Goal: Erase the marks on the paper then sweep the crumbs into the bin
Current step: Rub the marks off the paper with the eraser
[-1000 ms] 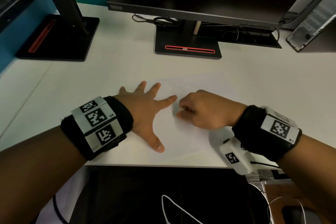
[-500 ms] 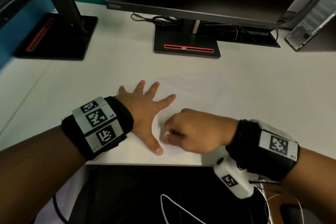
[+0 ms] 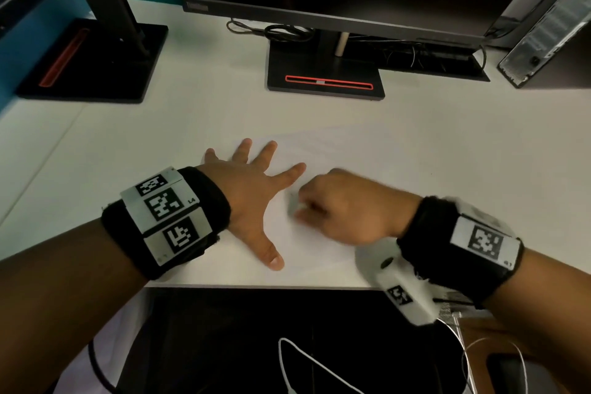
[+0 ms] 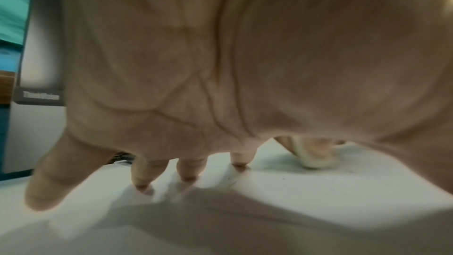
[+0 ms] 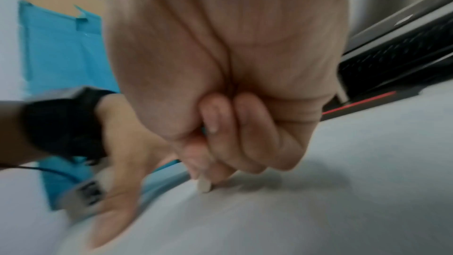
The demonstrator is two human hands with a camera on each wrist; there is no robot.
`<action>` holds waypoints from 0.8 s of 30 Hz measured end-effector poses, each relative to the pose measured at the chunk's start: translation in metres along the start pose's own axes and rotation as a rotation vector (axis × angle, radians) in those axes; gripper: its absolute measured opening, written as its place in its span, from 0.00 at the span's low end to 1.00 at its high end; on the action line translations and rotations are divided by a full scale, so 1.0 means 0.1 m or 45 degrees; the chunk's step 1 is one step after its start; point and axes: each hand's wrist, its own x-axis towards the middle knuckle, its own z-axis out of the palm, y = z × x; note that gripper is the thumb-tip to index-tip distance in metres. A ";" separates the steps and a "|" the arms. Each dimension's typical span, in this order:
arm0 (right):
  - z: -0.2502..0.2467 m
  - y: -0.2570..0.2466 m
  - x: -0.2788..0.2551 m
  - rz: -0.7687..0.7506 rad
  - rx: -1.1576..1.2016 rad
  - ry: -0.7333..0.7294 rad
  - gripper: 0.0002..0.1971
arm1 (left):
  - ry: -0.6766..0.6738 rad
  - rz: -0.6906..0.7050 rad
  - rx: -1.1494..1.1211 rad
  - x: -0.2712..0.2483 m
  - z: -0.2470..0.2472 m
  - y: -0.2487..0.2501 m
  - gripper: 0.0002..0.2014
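A white sheet of paper (image 3: pixel 323 150) lies on the white desk near its front edge. My left hand (image 3: pixel 252 189) lies flat on the paper's left part, fingers spread and straight. My right hand (image 3: pixel 339 205) is curled and pinches a small white eraser (image 5: pixel 204 185), whose tip touches the paper just right of my left forefinger. In the left wrist view the eraser (image 4: pixel 316 159) shows beyond my fingertips (image 4: pixel 239 163), with a few tiny dark crumbs (image 4: pixel 282 178) on the paper. The marks under the eraser are hidden or too faint to see.
A monitor stand (image 3: pixel 324 73) stands at the back middle, another black stand (image 3: pixel 92 61) at the back left, and a computer case (image 3: pixel 550 19) at the back right. Cables (image 3: pixel 281 30) lie behind the stand. The desk's front edge (image 3: pixel 256 286) runs just below my hands.
My right hand slid toward me and left along the paper, then back away and right, with the eraser. The left hand has stayed flat in place.
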 end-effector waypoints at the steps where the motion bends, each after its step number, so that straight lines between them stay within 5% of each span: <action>1: 0.06 -0.11 -0.02 -0.056 0.055 -0.044 0.18 | 0.004 0.006 0.009 0.00 0.01 0.00 0.74; 5: 0.09 -0.21 -0.05 -0.074 0.188 -0.158 0.20 | 0.012 0.009 0.035 -0.01 0.01 0.00 0.74; 10: 0.08 -0.09 0.00 0.000 0.189 -0.011 0.20 | -0.002 -0.002 0.016 -0.01 0.00 0.01 0.73; 15: 0.11 -0.18 -0.08 -0.092 0.173 -0.155 0.18 | 0.001 0.009 0.025 -0.01 0.00 0.01 0.74; 21: -0.01 0.13 -0.04 0.090 0.054 0.040 0.20 | -0.019 -0.004 -0.008 -0.03 -0.02 0.03 0.74; 24: 0.06 0.02 -0.11 0.041 0.092 -0.090 0.21 | -0.027 -0.010 -0.007 -0.02 -0.01 0.03 0.74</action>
